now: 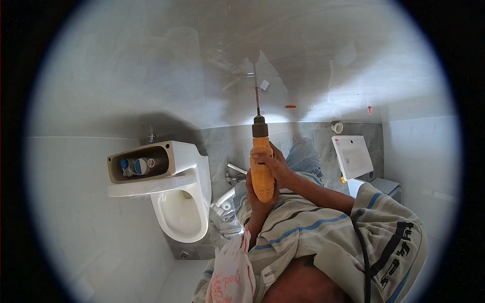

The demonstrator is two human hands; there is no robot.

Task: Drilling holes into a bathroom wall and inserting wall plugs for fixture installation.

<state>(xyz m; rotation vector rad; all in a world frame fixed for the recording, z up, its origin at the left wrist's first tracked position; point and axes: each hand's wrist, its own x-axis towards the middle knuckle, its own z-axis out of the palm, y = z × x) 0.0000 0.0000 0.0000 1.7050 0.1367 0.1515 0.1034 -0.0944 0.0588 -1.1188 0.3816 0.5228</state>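
We clasp the yellow drill [262, 174] between our right hand [279, 167] , thumb across its top, and left hand [257, 207] at its rear, fingers apparently curled underneath.

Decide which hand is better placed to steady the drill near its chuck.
Probably the right hand: it grips the yellow drill farther forward, nearer the chuck. The left hand sits farther back, by the drill's rear end.

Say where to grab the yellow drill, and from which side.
Probably best by the yellow drill's body, coming from behind: this part is thick and rounded, while the dark chuck and long, thin bit stick out ahead. The left hand and right hand hold it there, one to each side.
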